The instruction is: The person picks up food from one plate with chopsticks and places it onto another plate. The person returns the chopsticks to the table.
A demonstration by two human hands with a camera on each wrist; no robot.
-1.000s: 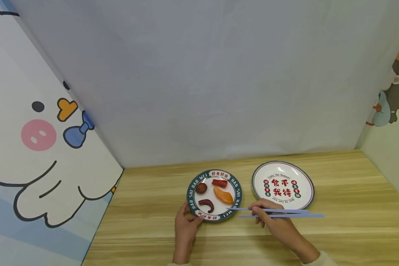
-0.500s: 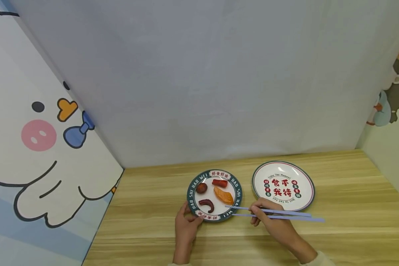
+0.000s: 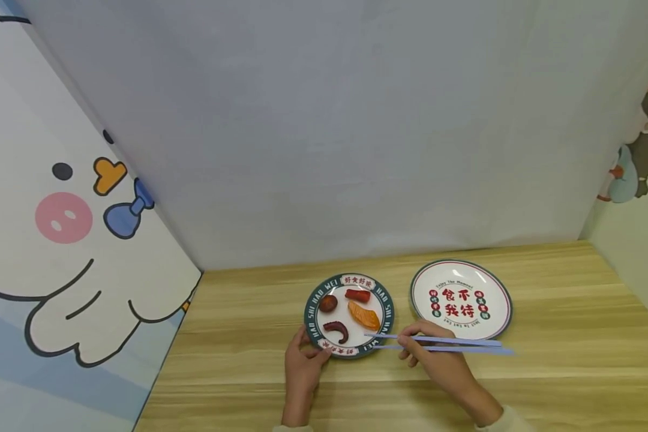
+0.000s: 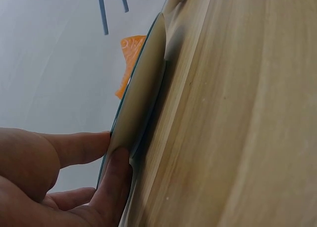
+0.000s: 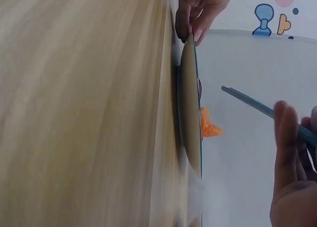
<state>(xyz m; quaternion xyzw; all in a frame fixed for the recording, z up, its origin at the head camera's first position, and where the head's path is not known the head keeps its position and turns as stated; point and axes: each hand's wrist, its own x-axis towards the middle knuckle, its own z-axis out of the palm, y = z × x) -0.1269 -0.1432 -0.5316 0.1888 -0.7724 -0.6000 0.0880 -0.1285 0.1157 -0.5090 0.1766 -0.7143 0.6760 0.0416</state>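
My left hand [image 3: 302,363] pinches the near-left rim of a green-rimmed plate [image 3: 342,312], thumb above and a finger beneath in the left wrist view. On that plate lie an orange salmon-like slice [image 3: 363,316], a dark red tentacle [image 3: 336,331], a brown ball [image 3: 328,303] and a red piece [image 3: 357,296]. My right hand [image 3: 437,360] holds a pair of pale blue chopsticks [image 3: 480,342]. Their tips are spread, over the plate's lower-right side near the orange slice. In the right wrist view the chopsticks [image 5: 252,103] stand apart from the orange slice [image 5: 210,124].
A larger white plate [image 3: 504,300] with red characters stands to the right, just beyond my right hand. Both plates are on a wood-grain table [image 3: 237,336]. A pale curtain-like wall [image 3: 356,132] rises behind, with cartoon-printed panels at the left and right.
My right hand has shifted a little to the left, bringing the chopstick tips farther over the plate. The left hand and the food pieces stay put.
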